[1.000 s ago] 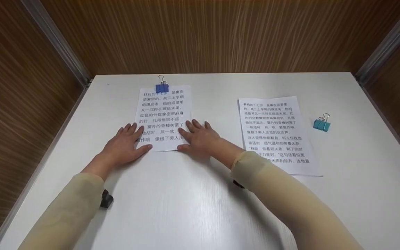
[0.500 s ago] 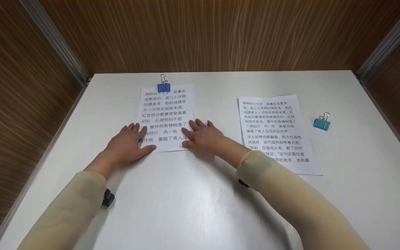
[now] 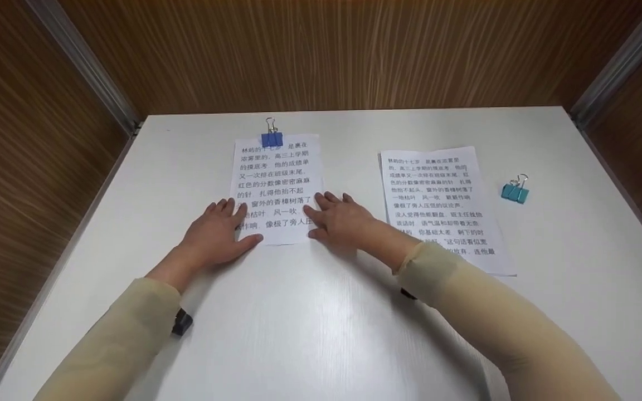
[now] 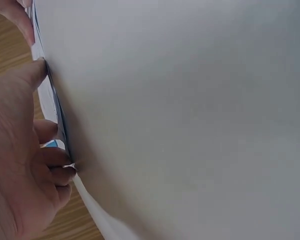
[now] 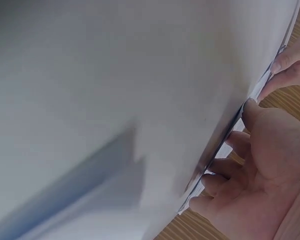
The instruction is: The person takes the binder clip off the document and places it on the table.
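Note:
A printed paper stack [image 3: 277, 192] lies flat on the white table, with a blue binder clip [image 3: 272, 139] gripping its top edge and the clip's wire handles pointing away. My left hand [image 3: 213, 236] rests at the stack's lower left, fingers spread and fingertips on the margin. At the lower right edge, my right hand [image 3: 343, 224] lies the same way, palm down, its fingers extended toward the paper. Both wrist views show the fingertips from low down, along the paper's thin edge, with the tabletop [image 4: 180, 120] filling most of the left wrist view.
To the right lies a second printed paper stack [image 3: 435, 195] without a clip, partly covered by the right sleeve [image 3: 466, 295]. Beyond it a teal binder clip [image 3: 515, 192] sits on the table [image 3: 298, 334]. Wood-grain panels [image 3: 354, 55] enclose the table's back and sides.
The clipped stack has slid a little to the right, both hands travelling with it. The second stack and teal clip keep their places on the table; the head view has shifted slightly.

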Motion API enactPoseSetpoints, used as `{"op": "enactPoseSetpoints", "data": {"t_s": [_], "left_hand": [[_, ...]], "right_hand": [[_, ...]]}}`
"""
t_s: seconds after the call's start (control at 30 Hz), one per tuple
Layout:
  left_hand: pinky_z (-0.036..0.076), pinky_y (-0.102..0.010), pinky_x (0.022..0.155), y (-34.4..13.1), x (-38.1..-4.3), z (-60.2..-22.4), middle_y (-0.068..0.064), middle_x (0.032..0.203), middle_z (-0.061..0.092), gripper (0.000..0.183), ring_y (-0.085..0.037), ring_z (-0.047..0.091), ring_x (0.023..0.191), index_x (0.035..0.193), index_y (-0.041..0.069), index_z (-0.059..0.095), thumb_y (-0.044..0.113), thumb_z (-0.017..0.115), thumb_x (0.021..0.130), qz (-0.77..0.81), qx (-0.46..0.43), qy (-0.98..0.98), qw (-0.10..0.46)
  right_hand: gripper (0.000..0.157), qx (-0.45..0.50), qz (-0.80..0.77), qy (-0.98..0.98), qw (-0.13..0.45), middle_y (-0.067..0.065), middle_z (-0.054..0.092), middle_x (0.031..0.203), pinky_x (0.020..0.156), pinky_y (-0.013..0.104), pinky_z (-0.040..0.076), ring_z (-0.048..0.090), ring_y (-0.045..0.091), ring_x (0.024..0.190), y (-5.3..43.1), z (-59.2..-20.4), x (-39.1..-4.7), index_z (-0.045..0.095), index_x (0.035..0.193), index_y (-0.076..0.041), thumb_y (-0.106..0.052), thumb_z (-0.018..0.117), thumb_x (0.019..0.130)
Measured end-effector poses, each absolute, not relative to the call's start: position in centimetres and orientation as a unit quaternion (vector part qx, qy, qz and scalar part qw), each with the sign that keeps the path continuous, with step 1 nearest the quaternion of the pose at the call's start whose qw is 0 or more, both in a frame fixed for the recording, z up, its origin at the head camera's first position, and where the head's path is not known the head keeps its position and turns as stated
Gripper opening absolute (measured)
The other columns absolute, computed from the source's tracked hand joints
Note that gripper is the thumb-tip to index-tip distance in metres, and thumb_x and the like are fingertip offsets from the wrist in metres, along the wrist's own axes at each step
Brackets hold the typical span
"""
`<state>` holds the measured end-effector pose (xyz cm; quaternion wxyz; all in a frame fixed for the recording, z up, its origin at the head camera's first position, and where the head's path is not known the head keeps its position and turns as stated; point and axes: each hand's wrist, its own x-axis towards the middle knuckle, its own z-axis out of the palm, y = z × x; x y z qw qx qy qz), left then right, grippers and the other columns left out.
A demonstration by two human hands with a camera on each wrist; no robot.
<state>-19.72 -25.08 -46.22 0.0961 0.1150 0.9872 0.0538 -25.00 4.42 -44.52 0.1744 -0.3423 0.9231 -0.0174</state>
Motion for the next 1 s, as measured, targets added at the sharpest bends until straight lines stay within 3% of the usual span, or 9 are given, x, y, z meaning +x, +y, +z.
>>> {"op": "enactPoseSetpoints", "data": {"t_s": [0.4,1.0], "left_hand": [[0.015,-0.054,0.130,-22.7,-19.0,-45.8,-0.036,0.164,0.032,0.093,-0.050,0.025,0.156,0.162,-0.005,0.036,0.066,0.049,0.103,0.038,0.125,0.987,0.099],[0.017,-0.055,0.130,-19.8,-17.0,-45.6,-0.037,0.162,0.035,0.093,-0.051,0.029,0.154,0.160,-0.005,0.039,0.068,0.048,0.103,0.025,0.158,0.983,0.093]], "right_hand": [[0.068,-0.364,-0.025,0.918,0.157,0.022,0.021,0.172,0.129,0.057,0.016,0.019,0.040,0.160,6.7,-43.9,-24.1,0.031,0.168,-0.019,-0.049,0.052,0.111],[0.068,-0.366,-0.035,0.919,0.141,0.024,0.025,0.170,0.128,0.059,0.020,0.024,0.043,0.158,9.8,-44.2,-21.5,0.037,0.166,-0.016,-0.047,0.055,0.110]]}}
